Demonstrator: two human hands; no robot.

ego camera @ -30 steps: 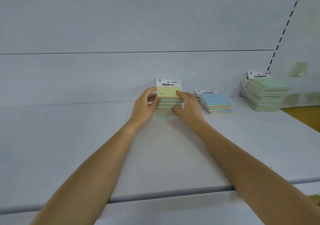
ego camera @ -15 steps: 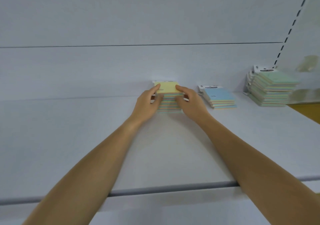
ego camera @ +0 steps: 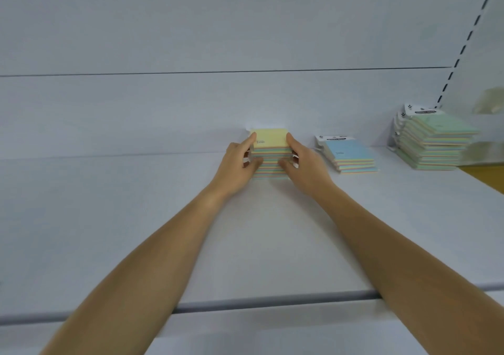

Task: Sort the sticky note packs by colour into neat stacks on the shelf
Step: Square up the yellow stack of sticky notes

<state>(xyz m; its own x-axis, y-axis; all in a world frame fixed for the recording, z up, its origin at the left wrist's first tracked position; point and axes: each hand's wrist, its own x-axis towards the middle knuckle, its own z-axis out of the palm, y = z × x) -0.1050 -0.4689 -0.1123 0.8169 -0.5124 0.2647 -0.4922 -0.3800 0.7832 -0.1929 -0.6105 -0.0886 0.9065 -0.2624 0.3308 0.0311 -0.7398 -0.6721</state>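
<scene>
A stack of sticky note packs with a yellow top (ego camera: 271, 137) stands on the white shelf (ego camera: 136, 218), close to the back wall. My left hand (ego camera: 240, 163) presses its left side and my right hand (ego camera: 302, 163) presses its right side, fingers wrapped around the pile. To the right lies a low stack with a blue top (ego camera: 350, 154). Further right a taller stack with a green top (ego camera: 436, 139) leans a little and sits by the upright.
The shelf's front edge (ego camera: 245, 303) runs across below my forearms. A slotted upright (ego camera: 461, 51) rises at the far right. A brown surface (ego camera: 491, 177) shows beyond the shelf's right end.
Both hands pushed the yellow-topped stack back toward the wall; its white header cards now lie nearly hidden behind the pile. The view shifted slightly.
</scene>
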